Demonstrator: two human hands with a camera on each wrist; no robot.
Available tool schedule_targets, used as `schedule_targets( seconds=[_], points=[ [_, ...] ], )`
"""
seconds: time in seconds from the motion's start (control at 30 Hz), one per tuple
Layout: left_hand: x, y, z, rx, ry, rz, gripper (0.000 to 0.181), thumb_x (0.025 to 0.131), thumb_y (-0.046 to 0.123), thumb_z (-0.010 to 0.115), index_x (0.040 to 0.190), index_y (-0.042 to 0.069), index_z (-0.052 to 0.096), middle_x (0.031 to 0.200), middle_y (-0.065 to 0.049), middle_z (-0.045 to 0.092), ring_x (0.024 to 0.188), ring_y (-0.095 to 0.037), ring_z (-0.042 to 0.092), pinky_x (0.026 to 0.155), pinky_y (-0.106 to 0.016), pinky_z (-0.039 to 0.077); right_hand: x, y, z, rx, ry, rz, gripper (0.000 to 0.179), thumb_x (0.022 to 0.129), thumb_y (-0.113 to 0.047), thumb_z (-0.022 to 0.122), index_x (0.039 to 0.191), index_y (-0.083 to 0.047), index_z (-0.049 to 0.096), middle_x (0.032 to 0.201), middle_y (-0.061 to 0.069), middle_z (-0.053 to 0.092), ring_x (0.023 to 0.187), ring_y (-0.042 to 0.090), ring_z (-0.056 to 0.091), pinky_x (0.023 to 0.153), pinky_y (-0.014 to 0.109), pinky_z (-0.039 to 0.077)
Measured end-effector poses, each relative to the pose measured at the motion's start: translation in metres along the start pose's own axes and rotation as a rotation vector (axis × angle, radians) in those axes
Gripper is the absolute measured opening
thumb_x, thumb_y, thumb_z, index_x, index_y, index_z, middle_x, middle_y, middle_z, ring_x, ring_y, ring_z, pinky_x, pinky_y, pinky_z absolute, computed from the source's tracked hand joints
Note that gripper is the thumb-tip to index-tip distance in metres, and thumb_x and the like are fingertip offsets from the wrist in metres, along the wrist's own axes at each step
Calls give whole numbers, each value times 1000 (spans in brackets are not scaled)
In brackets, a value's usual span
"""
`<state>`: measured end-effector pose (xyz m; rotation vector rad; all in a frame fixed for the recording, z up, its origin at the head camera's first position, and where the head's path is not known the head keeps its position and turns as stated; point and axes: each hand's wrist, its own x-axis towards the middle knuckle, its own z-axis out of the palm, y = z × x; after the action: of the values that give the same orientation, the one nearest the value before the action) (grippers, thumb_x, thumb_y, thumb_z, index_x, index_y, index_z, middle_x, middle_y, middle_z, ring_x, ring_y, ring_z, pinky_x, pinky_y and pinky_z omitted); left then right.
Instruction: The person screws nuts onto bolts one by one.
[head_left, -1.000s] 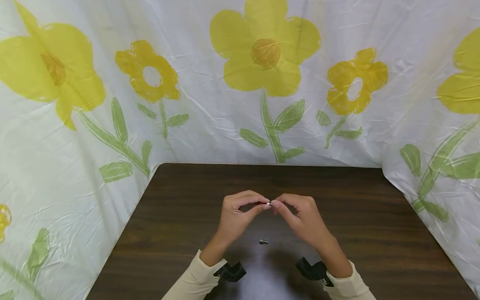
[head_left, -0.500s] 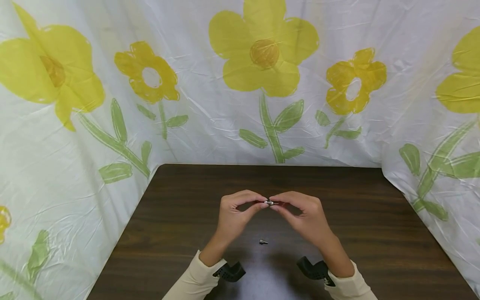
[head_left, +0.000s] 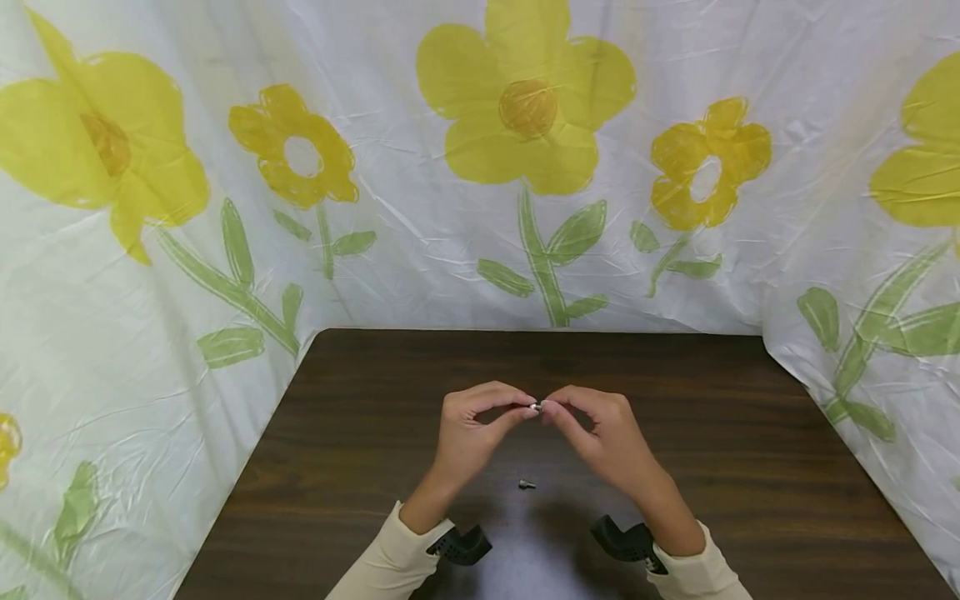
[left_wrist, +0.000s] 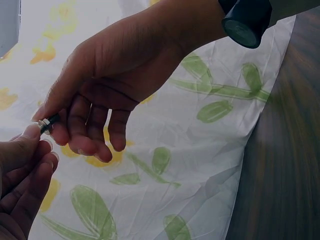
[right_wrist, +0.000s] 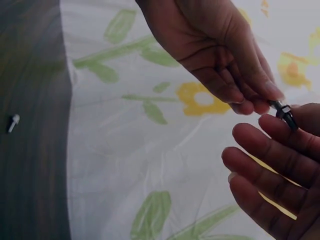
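Observation:
In the head view, both hands meet above the table at a small metal bolt [head_left: 536,407]. My left hand [head_left: 472,425] pinches its silvery end between thumb and index finger. From the other side, my right hand [head_left: 603,433] has thumb and index finger on the darker end, its other fingers loosely spread in the right wrist view. A hex nut or collar [right_wrist: 285,109] shows around the bolt between the two sets of fingertips. A second small bolt [head_left: 527,484] lies on the tabletop below the hands, also visible at the left of the right wrist view.
The dark wood-grain table [head_left: 360,500] extends under both forearms. A white curtain [head_left: 405,267] with yellow flowers hangs close around its back and sides. Each wrist carries a black camera mount, the left one [head_left: 461,544] and the right one [head_left: 626,540].
Half a second ago the right fingers were spread wider, baring more of the bolt; now they are drawn in around its end again. The left hand and the bolt on the table have stayed put.

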<state>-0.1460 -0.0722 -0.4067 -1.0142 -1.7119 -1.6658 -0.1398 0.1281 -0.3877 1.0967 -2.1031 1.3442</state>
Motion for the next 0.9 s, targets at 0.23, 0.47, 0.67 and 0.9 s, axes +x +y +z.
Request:
schedule_targets(
  seconds=[0.23, 0.47, 0.67, 0.9],
  points=[
    [1, 0, 0, -10, 4, -15, 19, 79, -14, 79, 93, -2, 77, 87, -14, 75, 80, -22, 73, 71, -33, 61, 1, 2, 0, -60, 50, -75, 17, 89, 2, 75, 103, -8, 76, 92, 2, 76, 78, 14, 71, 72, 24, 57],
    [1, 1, -1, -13, 9, -28, 19, 79, -14, 78, 94, -1, 77, 88, -14, 75, 80, -24, 73, 70, -33, 61, 5, 7, -1, -16, 109, -246, 30, 81, 1, 83, 110, -1, 75, 98, 9, 76, 79, 18, 72, 68, 28, 58],
    [2, 4, 0, -20, 3, -24, 19, 78, -15, 79, 92, -2, 77, 87, -15, 75, 80, -23, 73, 72, -34, 61, 5, 6, -2, -36, 93, -247, 34, 74, 9, 84, 105, -2, 76, 97, 7, 76, 84, 21, 74, 79, 22, 57],
    [-1, -1, 0, -19, 4, -15, 22, 76, -17, 79, 92, -2, 77, 86, -14, 75, 79, -23, 72, 70, -33, 61, 3, 6, -2, -31, 62, -225, 19, 86, -2, 79, 105, -7, 76, 96, 4, 76, 84, 19, 74, 78, 23, 58]
  ],
)
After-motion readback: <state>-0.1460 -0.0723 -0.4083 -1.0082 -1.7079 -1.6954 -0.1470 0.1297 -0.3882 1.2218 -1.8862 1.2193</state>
